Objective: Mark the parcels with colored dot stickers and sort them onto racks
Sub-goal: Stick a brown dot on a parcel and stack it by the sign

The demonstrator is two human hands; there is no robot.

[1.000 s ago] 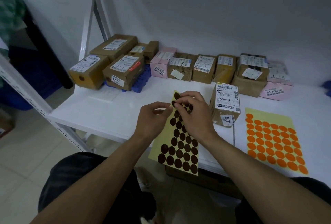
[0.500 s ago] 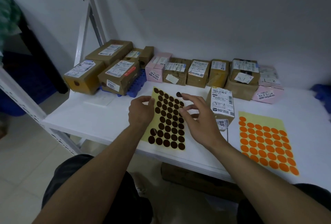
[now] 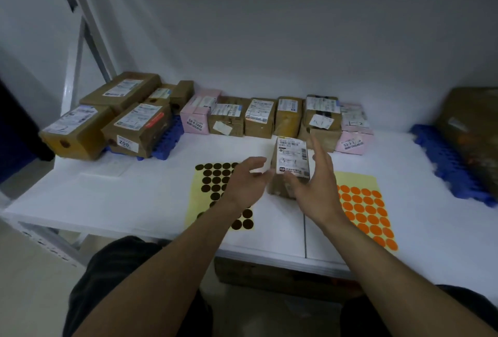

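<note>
My left hand [image 3: 249, 184] and right hand [image 3: 316, 188] flank parcel [image 3: 292, 157], fingers loose, gripping nothing. Looks light, stiff; I'd clasp its sides.

A parcel sorting room is shown: cardboard parcels [image 3: 259, 118] with printed shipping labels are lined up along a plain wall [image 3: 269, 34] on a white rack shelf [image 3: 121, 201], with blue plastic pallets [image 3: 452, 166] and dot sticker sheets [image 3: 367, 212] laid out
</note>
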